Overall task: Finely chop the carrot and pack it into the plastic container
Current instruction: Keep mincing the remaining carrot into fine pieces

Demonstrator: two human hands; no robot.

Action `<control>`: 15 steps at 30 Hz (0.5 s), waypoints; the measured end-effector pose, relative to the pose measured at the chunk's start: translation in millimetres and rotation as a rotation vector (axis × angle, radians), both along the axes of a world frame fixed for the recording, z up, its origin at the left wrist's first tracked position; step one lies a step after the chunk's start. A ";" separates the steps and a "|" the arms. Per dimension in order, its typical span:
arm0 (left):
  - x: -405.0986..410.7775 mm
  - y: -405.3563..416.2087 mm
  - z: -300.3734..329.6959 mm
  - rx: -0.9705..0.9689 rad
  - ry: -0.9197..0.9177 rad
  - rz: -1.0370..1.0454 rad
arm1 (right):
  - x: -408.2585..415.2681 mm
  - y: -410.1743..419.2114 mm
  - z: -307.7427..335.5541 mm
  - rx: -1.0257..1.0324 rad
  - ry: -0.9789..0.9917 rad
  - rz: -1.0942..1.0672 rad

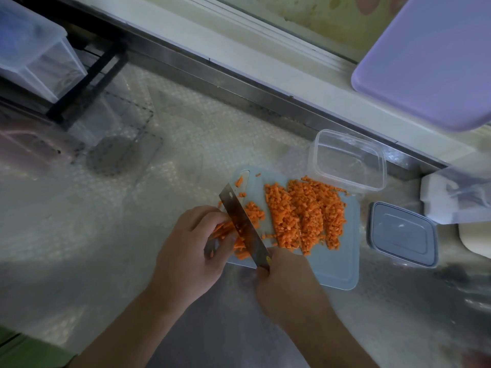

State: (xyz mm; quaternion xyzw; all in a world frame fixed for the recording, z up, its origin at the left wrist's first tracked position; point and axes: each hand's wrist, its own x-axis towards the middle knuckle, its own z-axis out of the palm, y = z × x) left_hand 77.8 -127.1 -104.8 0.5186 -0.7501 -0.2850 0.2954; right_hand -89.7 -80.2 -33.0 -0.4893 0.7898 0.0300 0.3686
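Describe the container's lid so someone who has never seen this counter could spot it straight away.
Start at the pale cutting board heaped with diced carrot. Just off its right edge, the lid lies flat on the counter. Unlike the clear, deep container behind the board, it is shallow and grey-blue.

A stainless-steel desk point(79, 235) with an embossed, dimpled surface fills most of the view, lit dimly with a pale sheen on its left part. A raised steel lip point(212, 75) runs diagonally along its far edge, and beyond that lies a white ledge point(239, 46) below a stained, yellowish wall point(332, 19). At the far left a black metal rack point(87, 83) carries a translucent plastic bin point(34, 46).
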 end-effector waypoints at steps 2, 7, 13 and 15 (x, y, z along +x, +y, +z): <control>-0.6 2.1 -4.2 -0.032 -0.003 -0.033 | 2.0 -0.8 -0.6 0.014 0.004 -0.004; -0.4 4.2 -14.2 -0.095 -0.010 -0.050 | 4.5 -5.4 -2.6 0.057 0.019 -0.002; -2.7 4.3 -16.0 -0.126 -0.005 -0.052 | 5.3 -10.4 -3.3 0.127 0.032 -0.011; -3.8 4.4 -13.8 -0.117 -0.012 -0.043 | 6.2 -10.4 -0.7 0.128 0.022 -0.018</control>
